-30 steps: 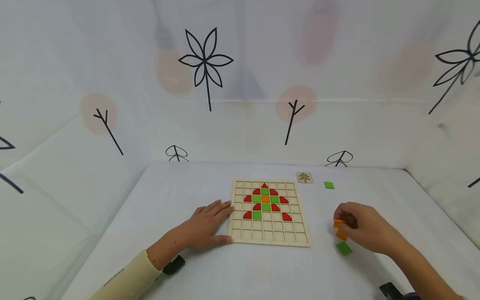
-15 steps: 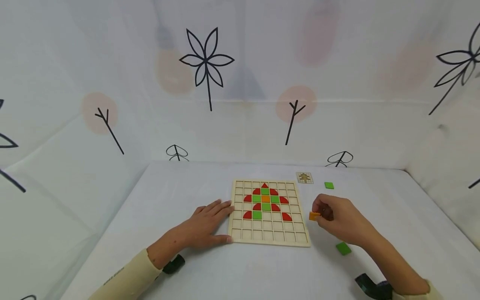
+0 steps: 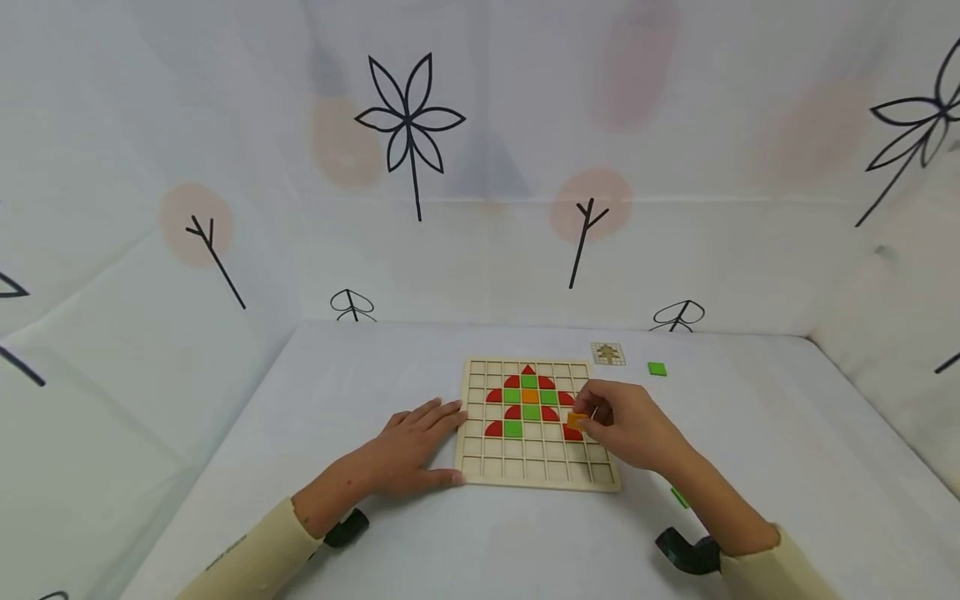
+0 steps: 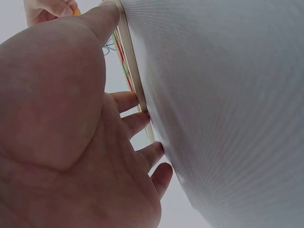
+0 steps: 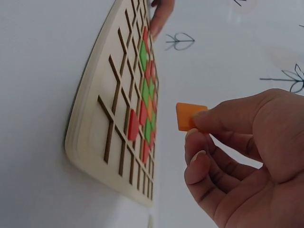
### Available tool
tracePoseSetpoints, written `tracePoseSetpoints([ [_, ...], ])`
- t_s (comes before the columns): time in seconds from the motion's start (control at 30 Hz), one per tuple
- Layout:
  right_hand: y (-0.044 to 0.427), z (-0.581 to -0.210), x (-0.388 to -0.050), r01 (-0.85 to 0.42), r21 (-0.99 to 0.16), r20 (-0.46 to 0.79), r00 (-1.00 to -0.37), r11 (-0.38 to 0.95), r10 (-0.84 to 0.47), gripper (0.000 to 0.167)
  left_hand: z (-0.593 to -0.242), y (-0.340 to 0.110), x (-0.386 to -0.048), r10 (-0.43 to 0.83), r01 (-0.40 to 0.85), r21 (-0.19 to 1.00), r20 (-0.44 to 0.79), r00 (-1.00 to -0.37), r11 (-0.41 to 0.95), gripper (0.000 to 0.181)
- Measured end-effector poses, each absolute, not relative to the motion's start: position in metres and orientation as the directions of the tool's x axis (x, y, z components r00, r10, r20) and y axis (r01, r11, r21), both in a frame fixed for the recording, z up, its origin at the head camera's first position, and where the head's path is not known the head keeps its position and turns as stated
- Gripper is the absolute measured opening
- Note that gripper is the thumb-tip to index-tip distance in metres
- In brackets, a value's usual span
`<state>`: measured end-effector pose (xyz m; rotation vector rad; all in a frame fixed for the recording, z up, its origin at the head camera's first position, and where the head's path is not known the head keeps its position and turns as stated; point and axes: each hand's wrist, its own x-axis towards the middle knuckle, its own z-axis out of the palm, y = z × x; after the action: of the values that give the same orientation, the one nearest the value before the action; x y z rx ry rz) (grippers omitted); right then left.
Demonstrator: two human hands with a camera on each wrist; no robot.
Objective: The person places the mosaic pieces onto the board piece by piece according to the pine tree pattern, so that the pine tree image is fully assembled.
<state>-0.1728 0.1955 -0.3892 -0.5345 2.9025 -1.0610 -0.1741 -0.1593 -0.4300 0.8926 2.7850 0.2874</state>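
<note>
My right hand [image 3: 626, 425] pinches an orange square tile [image 5: 189, 117] between thumb and fingers, above the right part of a wooden grid board [image 3: 487, 471]. Red quarter-round tiles, green square tiles [image 3: 513, 428], a red triangle [image 3: 528, 369] and an orange square [image 3: 529, 396] sit in the board's cells. The held tile hangs over a red quarter-round tile [image 3: 572, 434], apart from the board in the right wrist view. My left hand [image 3: 408, 450] lies with fingers spread, its fingertips and thumb touching the board's left edge.
A small card with a brown tree pattern [image 3: 608, 354] lies behind the board's right corner. One green tile [image 3: 657, 368] lies right of the card. Another green tile [image 3: 679, 497] is partly hidden by my right forearm. White cloth walls surround the table.
My right hand has lifted orange from beside the front green tile and carried it left over the board. Two orange pieces showed there earlier; one shows now. My left hand stayed still.
</note>
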Motion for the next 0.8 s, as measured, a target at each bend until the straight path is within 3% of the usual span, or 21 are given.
tracePoseSetpoints([
  [0.8,0.154,-0.42,-0.198,-0.316,-0.663,0.108,-0.937,0.679,-0.331,0.013,-0.43,-0.16,-0.173,0.606,0.568,0.249,-0.117,-0.786,0.785,0.091],
])
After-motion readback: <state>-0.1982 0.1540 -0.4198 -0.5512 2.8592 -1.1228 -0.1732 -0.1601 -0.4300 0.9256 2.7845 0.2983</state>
